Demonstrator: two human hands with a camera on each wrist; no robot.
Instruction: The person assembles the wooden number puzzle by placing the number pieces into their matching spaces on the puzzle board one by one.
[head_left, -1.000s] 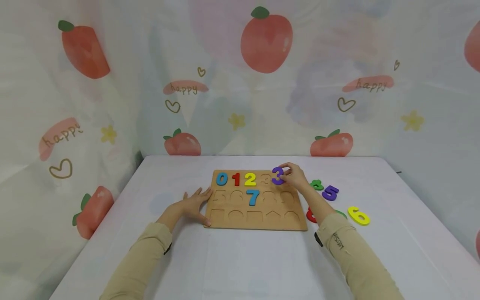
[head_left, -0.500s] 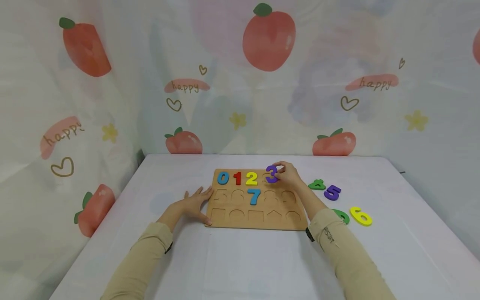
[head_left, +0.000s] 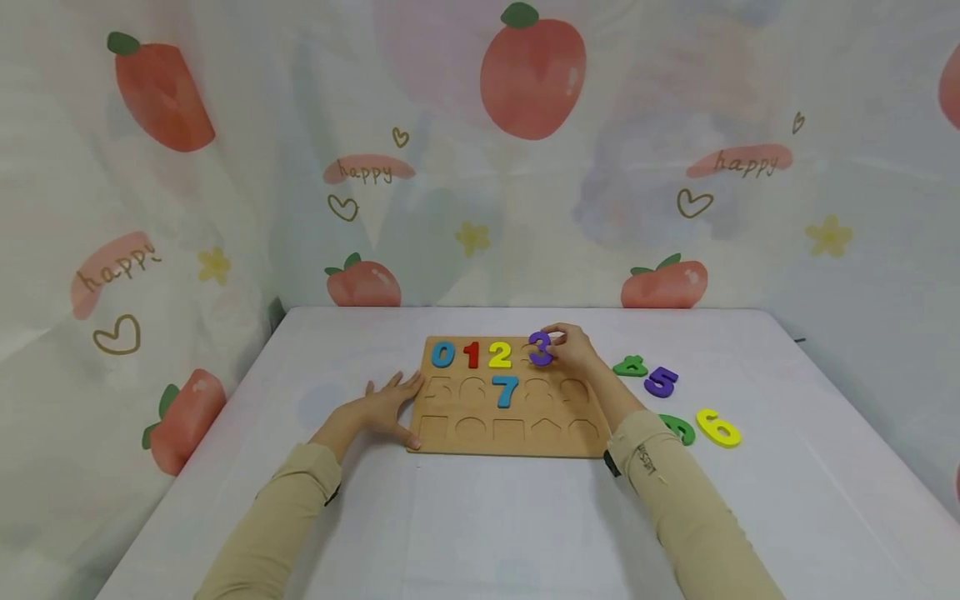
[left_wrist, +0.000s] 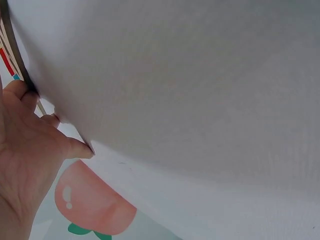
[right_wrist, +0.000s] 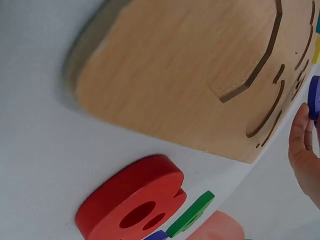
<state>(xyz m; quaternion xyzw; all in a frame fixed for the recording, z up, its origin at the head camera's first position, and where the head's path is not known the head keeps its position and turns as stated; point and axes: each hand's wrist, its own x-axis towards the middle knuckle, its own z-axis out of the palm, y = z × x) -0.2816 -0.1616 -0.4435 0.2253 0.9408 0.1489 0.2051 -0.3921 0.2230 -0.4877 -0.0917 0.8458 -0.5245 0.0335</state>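
My left hand [head_left: 387, 408] rests with spread fingers along the left edge of a wooden number puzzle board [head_left: 459, 408], thumb at its near corner. Between the thumb and fingers of my right hand [head_left: 576, 347] is a purple number 3 [head_left: 542, 349], held tilted over the top row at the 3 outline. Blue 0 [head_left: 435, 357], red 1 [head_left: 472, 357] and yellow 2 [head_left: 500, 358] sit to its left in that row. A blue 7 [head_left: 504, 396] lies in the middle row. In the right wrist view the hand and purple piece show only at the right edge.
Right of the board lie a green 4 [head_left: 632, 367], a purple 5 [head_left: 662, 383], a yellow 6 [head_left: 708, 423] and a green 9 [head_left: 681, 429], partly behind my sleeve. A red 8 [right_wrist: 165, 172] is near the board, hidden by my arm in the head view.
My right hand has carried the purple 3 leftward from the right end of the top row to the 3 outline. The left hand stays at the board's edge.
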